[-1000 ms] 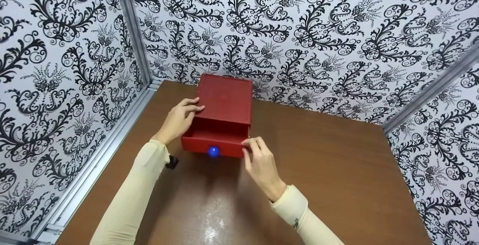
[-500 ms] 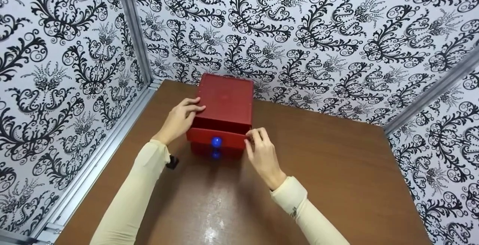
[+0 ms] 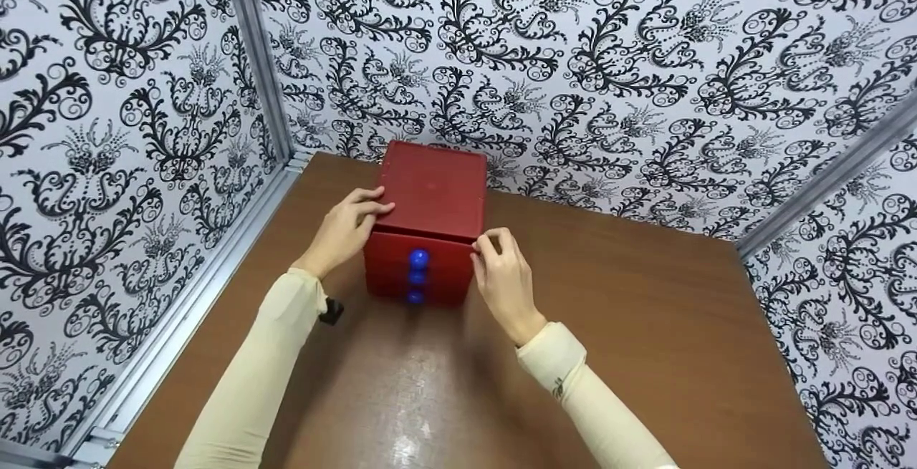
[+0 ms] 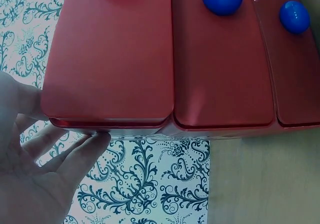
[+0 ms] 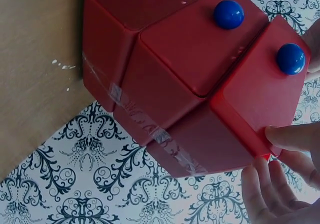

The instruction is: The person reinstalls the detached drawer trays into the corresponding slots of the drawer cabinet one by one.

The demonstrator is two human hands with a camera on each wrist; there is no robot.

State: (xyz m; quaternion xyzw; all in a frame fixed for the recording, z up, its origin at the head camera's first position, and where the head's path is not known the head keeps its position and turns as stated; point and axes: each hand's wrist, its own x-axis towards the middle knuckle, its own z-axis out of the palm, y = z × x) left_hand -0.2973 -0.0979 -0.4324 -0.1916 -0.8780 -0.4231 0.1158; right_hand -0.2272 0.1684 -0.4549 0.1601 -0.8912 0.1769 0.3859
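Observation:
A red three-drawer unit (image 3: 433, 186) with round blue knobs stands on the brown table. Its top drawer (image 5: 260, 94) sits nearly flush, with a thin dark gap above its front in the head view. My left hand (image 3: 342, 231) rests on the unit's upper left edge, fingers lying over the top and along the side. At the drawer's upper right corner, my right hand (image 3: 505, 283) pinches the front, its thumb (image 5: 292, 136) on the face and the other fingers by the side. The two lower drawers (image 4: 220, 64) are flush. The inside of the top drawer is hidden.
Behind and to the left rise walls (image 3: 609, 82) with a black scroll pattern on white. A metal rail (image 3: 193, 297) runs along the table's left edge. Clear tape (image 5: 160, 134) crosses the unit's side. The wooden table (image 3: 630, 311) extends right and toward me.
The top drawer has slid inward from well pulled out to nearly flush, with my right hand moving along at its corner. My left hand has stayed at the unit's upper left edge.

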